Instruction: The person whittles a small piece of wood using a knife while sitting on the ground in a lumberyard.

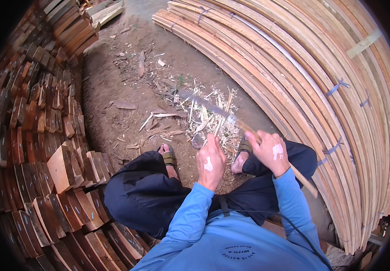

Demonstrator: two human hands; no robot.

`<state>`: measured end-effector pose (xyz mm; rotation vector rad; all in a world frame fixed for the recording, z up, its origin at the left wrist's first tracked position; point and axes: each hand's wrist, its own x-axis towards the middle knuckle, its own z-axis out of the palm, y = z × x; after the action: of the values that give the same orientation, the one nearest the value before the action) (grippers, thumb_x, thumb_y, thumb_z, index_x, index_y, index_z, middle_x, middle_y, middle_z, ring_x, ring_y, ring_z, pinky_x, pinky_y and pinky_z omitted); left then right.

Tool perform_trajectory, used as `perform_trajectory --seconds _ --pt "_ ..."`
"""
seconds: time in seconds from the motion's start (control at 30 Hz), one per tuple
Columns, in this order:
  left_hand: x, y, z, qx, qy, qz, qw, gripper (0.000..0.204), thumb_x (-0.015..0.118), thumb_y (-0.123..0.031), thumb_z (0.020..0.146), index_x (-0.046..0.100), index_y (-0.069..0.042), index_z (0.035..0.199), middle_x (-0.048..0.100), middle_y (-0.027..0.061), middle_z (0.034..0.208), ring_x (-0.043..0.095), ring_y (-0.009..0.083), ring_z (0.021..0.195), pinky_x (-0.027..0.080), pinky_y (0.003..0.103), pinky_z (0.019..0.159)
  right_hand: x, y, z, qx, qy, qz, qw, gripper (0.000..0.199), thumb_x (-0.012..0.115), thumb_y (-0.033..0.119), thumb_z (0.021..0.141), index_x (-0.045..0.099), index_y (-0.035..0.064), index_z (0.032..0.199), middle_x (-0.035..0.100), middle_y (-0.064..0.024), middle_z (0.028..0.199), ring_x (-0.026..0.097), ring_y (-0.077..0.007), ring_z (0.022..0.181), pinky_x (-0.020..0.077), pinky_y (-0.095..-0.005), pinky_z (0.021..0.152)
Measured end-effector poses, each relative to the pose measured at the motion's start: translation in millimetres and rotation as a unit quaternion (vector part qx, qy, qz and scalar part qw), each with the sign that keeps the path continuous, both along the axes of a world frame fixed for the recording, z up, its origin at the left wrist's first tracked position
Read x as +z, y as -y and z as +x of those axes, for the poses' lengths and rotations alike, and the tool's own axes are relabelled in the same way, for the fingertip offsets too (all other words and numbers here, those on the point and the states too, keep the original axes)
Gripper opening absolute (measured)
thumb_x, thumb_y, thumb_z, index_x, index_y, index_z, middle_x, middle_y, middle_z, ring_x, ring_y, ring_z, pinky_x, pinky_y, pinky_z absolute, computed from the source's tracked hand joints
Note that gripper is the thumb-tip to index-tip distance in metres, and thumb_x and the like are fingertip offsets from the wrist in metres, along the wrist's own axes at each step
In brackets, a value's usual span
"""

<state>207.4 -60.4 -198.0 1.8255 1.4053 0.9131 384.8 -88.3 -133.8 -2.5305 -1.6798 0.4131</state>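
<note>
Pale split bamboo: the left hand [211, 161] pinches 1 thin strip [222, 119] upright over the shavings [204, 113] between the sandalled feet, while the right hand [271, 151] grips a long blade [204, 105] by its wooden handle, angled across the strip as if for paring.

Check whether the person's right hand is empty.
No: the right hand is closed around the wooden handle of a long metal blade, while the left hand holds a thin pale bamboo stick.
</note>
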Motion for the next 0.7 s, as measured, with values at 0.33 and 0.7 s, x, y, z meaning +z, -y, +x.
perform_trajectory --seconds 0.33,0.7 --pt "-4 -13 -9 0.063 0.220 -0.131 0.965 0.023 0.046 -0.021 0.111 0.057 -0.003 0.099 0.051 0.0014 0.069 0.047 0.0094 0.059 0.037 0.031 0.054 -12 0 11 0.038 -0.025 0.139 0.989 0.050 0.071 0.052 0.093 0.065 0.0032 0.086 0.064 -0.0239 0.064 0.068 -0.0443 0.068 0.0532 -0.0529 0.061" --pt "13 -15 -8 0.002 0.166 -0.119 0.979 0.020 0.051 -0.018 0.108 0.054 0.000 0.098 0.056 0.0183 0.065 0.058 0.0337 0.055 0.041 0.047 0.055 0 22 5 0.060 0.004 0.107 0.992 0.045 0.075 0.050 0.090 0.067 0.0055 0.092 0.066 -0.0215 0.066 0.068 -0.0417 0.065 0.0527 -0.0500 0.059"
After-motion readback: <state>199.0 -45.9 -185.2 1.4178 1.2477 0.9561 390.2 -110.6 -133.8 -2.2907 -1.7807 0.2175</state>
